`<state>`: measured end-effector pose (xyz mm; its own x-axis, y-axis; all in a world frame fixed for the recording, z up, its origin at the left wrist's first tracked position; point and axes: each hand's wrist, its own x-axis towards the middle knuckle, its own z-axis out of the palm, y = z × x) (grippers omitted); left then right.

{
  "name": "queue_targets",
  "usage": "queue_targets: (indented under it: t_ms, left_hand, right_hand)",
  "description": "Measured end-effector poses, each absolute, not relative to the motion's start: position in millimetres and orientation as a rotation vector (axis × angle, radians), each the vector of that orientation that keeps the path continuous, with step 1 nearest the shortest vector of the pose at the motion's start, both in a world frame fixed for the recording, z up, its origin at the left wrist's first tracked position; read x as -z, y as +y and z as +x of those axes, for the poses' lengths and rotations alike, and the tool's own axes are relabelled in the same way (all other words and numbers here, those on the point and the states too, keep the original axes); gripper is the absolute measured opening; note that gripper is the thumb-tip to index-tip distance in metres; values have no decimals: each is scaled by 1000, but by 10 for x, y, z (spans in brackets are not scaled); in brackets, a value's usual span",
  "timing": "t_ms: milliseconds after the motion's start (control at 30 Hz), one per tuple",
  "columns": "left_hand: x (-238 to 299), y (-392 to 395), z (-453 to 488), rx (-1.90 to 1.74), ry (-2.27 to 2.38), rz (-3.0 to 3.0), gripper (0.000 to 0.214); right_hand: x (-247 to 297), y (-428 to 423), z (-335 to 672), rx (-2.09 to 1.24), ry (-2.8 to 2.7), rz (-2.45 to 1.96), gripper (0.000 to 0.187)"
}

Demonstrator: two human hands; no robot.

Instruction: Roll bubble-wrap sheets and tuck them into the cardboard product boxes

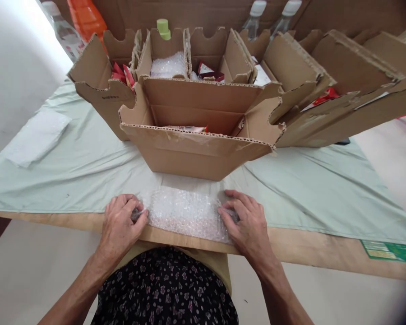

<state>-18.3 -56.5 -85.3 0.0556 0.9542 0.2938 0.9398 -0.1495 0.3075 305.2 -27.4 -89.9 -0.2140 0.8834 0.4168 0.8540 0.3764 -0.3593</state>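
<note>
A sheet of clear bubble wrap [186, 212] lies flat at the front edge of the table, between my two hands. My left hand [123, 216] pinches its left end between thumb and fingers. At the opposite end, my right hand [245, 221] has thumb and fingers closed on the bubble wrap's edge. The near part looks denser, as if layered; whether anything lies inside cannot be made out. Just beyond it stands a wide open cardboard box [196, 153] with some packets [189, 129] low inside.
Behind stands a row of cut cardboard boxes [162, 54] holding red packets and bubble wrap. Plastic bottles [253, 20] and an orange bottle [86, 20] rise at the back. Another bubble wrap piece [37, 135] lies left on the pale green cloth [98, 167]. A green printed card [390, 250] is at right.
</note>
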Motion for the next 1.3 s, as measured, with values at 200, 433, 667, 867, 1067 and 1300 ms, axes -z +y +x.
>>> queue_targets:
  t_ms: [200, 433, 667, 867, 1067, 1300]
  left_hand:
    - [588, -418, -252, -904, 1800, 2339, 6]
    - [613, 133, 214, -963, 1401, 2814, 19]
    - [586, -597, 95, -788, 945, 2201, 40]
    - [756, -910, -51, -758, 1014, 1708, 73]
    - [836, -893, 208, -1075, 1513, 2088, 61]
    - [853, -828, 208, -875, 1729, 2337, 25]
  right_hand:
    - [792, -920, 2923, -535, -2003, -1373, 40]
    - [1082, -1531, 2591, -1072, -1887, -1226, 53]
    - [845, -1381, 2581, -1594, -1562, -1119, 21]
    - [809, -1078, 2483, -1839, -1055, -968, 59]
    - [826, -988, 2311, -1818, -921, -1105, 75]
    - [670, -1032, 2470, -1360, -1606, -1188, 50]
